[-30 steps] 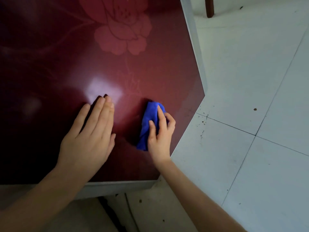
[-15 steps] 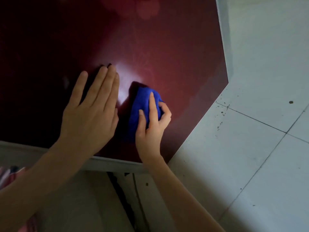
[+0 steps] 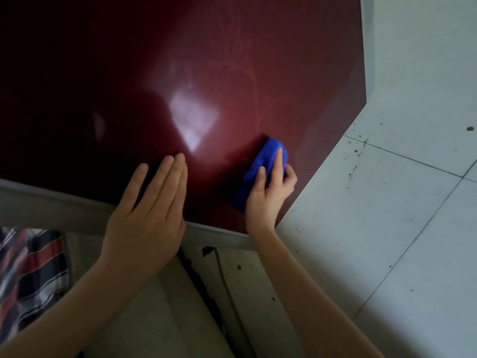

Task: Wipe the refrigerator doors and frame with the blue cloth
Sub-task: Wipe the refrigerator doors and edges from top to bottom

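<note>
The glossy dark red refrigerator door [image 3: 206,60] fills the upper left of the head view, with a grey frame strip [image 3: 51,200] along its bottom edge. My right hand [image 3: 268,195] grips the bunched blue cloth [image 3: 260,166] and presses it against the door near its lower right corner. My left hand [image 3: 149,210] lies flat on the door's lower edge, fingers straight and together, to the left of the cloth.
White floor tiles [image 3: 400,228] with dark specks and grout lines spread to the right. A dark gap [image 3: 201,288] runs under the door's bottom edge. Striped fabric [image 3: 28,275] shows at the lower left.
The cloth and my right hand have slid right toward the door's lower right corner. My left hand sits lower, its palm now over the bottom edge. The view has shifted.
</note>
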